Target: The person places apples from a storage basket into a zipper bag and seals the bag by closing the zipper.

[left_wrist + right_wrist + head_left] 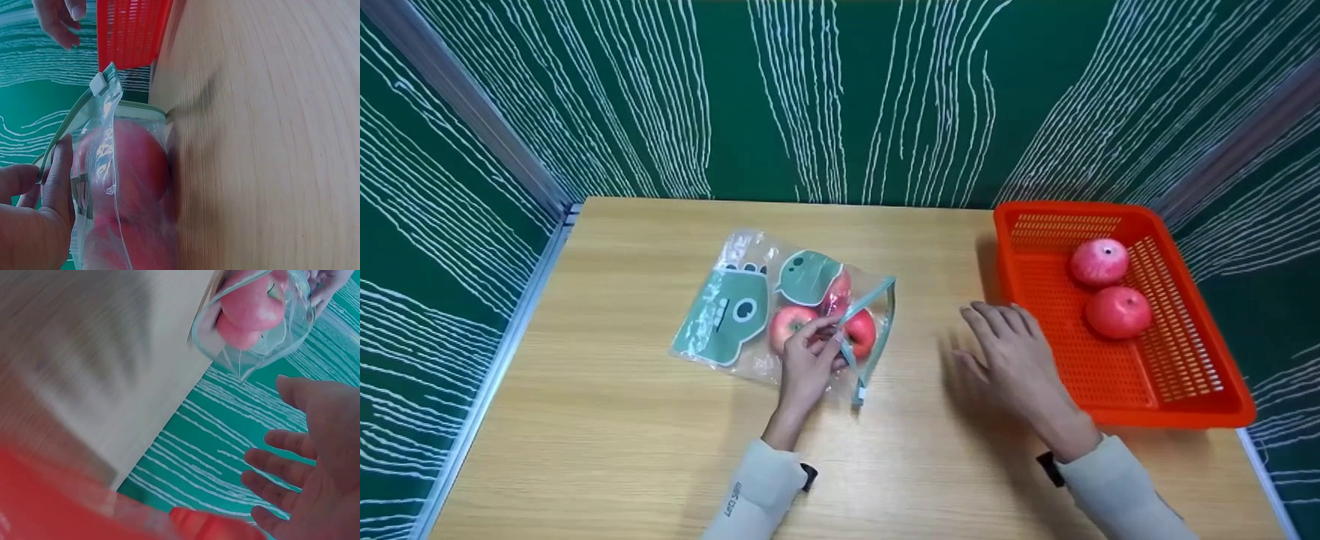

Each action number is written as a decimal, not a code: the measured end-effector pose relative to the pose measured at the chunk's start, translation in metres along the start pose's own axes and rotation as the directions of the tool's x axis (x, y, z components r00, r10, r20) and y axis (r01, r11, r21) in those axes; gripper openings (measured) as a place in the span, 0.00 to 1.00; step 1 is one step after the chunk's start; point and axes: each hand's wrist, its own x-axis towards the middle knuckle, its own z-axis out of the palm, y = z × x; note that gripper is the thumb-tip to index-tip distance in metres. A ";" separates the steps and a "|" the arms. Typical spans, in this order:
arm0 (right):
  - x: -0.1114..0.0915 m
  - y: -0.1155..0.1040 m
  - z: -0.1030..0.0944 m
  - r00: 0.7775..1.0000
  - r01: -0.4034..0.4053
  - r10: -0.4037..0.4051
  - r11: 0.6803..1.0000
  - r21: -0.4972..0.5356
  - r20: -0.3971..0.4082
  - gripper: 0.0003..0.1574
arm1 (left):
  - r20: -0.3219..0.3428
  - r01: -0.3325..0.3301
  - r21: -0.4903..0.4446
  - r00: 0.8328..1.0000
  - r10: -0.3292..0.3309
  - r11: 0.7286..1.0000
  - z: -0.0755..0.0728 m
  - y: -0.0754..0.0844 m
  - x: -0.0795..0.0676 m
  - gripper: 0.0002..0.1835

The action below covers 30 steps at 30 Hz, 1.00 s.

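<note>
- My left hand (810,361) pinches the bag (808,279) at its mouth, apples (787,324) below its fingers.
- My right hand (1014,360), fingers parted, hovers beside the basket (1050,300) along the surface (652,442)'s right edge.

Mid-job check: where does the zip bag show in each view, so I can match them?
Head: zip bag, just left of centre.
Left wrist: zip bag, left half, reaching the bottom edge.
Right wrist: zip bag, top, right of centre.
Shared landmark: orange-red basket; right, upper left, and blurred bottom left respectively.
</note>
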 end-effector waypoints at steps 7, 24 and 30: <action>-0.009 0.015 -0.014 0.998 -0.056 0.056 0.998 -0.007 0.020 0.43 | -0.008 0.003 -0.015 1.000 -0.003 1.000 0.001 0.001 0.000 0.15; -0.024 0.048 -0.035 0.994 -0.101 0.106 0.986 -0.133 0.031 0.46 | -0.007 0.005 0.021 1.000 -0.005 1.000 0.000 0.002 -0.001 0.15; -0.028 0.058 -0.043 0.987 -0.138 0.147 0.981 -0.133 0.059 0.49 | -0.012 0.010 0.040 1.000 -0.010 0.999 0.000 0.001 0.000 0.15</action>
